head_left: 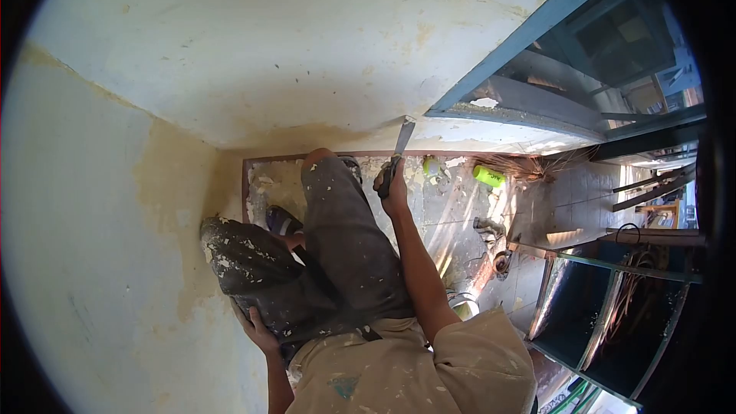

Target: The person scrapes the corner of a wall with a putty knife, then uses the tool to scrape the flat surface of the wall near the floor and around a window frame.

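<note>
My right hand is closed round the dark handle of a scraper. Its blade points away from me, and the tip overlaps the lower part of the wall just left of the window frame's corner. Yellowish stains and scuffs mark this wall. My left hand lies with its fingers extended against my thigh, beside the left wall. Flakes of pale paint cling to my dark trousers, and my knees are bent close to the corner.
Paint chips lie on the floor. A bright green can and a pale green container are near the wall, beside a bundle of thin sticks. The blue window frame is upper right; a shelf unit stands lower right.
</note>
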### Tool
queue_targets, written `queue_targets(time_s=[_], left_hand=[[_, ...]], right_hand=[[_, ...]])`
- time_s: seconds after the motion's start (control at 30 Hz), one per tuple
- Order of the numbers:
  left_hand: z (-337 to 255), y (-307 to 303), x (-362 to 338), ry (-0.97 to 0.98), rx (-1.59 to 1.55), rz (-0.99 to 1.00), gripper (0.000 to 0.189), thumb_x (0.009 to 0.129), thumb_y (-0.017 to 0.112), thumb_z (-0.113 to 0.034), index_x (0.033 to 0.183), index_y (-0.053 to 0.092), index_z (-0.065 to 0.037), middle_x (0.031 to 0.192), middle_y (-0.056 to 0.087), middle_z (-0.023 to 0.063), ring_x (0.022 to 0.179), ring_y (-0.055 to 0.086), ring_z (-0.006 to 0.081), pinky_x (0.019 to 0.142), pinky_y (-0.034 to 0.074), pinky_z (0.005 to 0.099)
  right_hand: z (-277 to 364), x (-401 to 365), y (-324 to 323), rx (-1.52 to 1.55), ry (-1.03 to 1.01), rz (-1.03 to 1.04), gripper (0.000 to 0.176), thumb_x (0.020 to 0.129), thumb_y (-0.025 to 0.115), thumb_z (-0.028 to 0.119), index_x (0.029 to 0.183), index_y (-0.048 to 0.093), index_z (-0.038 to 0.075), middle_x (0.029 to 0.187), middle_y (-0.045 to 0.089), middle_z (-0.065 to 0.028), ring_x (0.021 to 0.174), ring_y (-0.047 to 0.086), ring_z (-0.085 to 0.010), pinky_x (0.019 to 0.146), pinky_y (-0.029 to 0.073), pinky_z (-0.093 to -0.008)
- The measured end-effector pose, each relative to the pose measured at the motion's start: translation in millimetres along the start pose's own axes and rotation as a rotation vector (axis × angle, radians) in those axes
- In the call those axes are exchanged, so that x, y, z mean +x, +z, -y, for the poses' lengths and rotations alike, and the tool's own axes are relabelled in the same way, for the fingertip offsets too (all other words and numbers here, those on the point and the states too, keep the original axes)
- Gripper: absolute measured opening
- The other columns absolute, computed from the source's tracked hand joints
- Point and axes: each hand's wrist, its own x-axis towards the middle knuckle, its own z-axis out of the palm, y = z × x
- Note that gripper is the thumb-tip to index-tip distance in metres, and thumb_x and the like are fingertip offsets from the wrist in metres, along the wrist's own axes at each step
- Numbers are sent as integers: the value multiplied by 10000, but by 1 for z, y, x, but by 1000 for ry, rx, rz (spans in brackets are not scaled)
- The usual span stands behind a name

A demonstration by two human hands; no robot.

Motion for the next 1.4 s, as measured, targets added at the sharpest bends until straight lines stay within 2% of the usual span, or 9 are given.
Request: queue_targets(time_s=[0.17, 0.2, 0.3, 0.43, 0.63, 0.87, 1.07, 1.2, 1.4], left_hand=[[3, 1, 3, 12, 13, 12, 633, 956, 470, -314, 1450, 271, 30, 1490, 302, 208, 1378, 277, 307, 1131, 179, 389], [3, 1, 2, 14, 32, 7, 633, 957, 470, -314, 1449, 271, 31, 1490, 302, 207, 1378, 276, 308, 1131, 178, 390], [7, 0, 4, -5, 37, -2, 633, 959, 468, -314, 1448, 271, 35, 1491, 300, 206, 1379, 275, 311, 1132, 177, 391], [10, -2, 3, -30, 39, 8, 634, 961, 466, -318, 1445, 271, 41, 1492, 297, 209, 1380, 272, 314, 1132, 177, 392], [11, -1, 5, 3, 59, 4, 638, 965, 461, -328, 1441, 271, 50, 1490, 296, 216, 1380, 274, 319, 1132, 178, 392], [9, -5, 3, -6, 101, 11, 641, 967, 454, -337, 1440, 271, 55, 1492, 295, 214, 1381, 273, 316, 1132, 178, 394], [4, 0, 5, -12, 101, 2, 644, 971, 441, -350, 1441, 268, 55, 1491, 297, 212, 1377, 278, 316, 1130, 183, 394], [2, 1, 5, -8, 95, 6, 626, 968, 433, -322, 1444, 268, 50, 1487, 301, 210, 1368, 290, 310, 1129, 190, 383], [26, -8, 8, -12, 69, 30, 629, 969, 426, -329, 1443, 266, 52, 1486, 297, 217, 1363, 296, 312, 1127, 194, 381]], right_hand=[[-36, 24, 1, 255, 182, 48, 523, 919, 413, 628, 819, 504, 123, 642, 494, -25, 589, 494, -171, 546, 422, -306], [-37, 23, 10, 214, 235, -114, 519, 899, 468, 630, 774, 511, 128, 617, 490, -24, 564, 490, -160, 515, 410, -295], [-27, 19, 21, 15, 147, -121, 510, 892, 499, 619, 733, 505, 134, 583, 472, -17, 523, 470, -146, 488, 393, -281], [-25, 16, 26, 1, 126, -221, 526, 896, 490, 619, 674, 460, 143, 526, 432, -8, 427, 411, -137, 422, 350, -279], [-16, 13, 47, 161, 77, -109, 543, 904, 465, 620, 639, 443, 147, 479, 403, -13, 378, 386, -152, 390, 324, -285], [-15, 14, 65, 174, 62, -249, 589, 886, 462, 649, 598, 449, 136, 453, 401, -28, 371, 410, -178, 376, 348, -299], [-13, 10, 77, 382, 115, -144, 640, 857, 432, 713, 562, 428, 145, 456, 382, -31, 378, 390, -184, 379, 340, -303], [6, 21, 101, 520, 163, -232, 668, 799, 459, 770, 550, 397, 153, 470, 380, -26, 389, 356, -186, 384, 322, -303], [11, 0, 111, 468, 286, -230, 677, 768, 477, 792, 554, 384, 156, 478, 385, -14, 389, 371, -178, 390, 323, -304]])
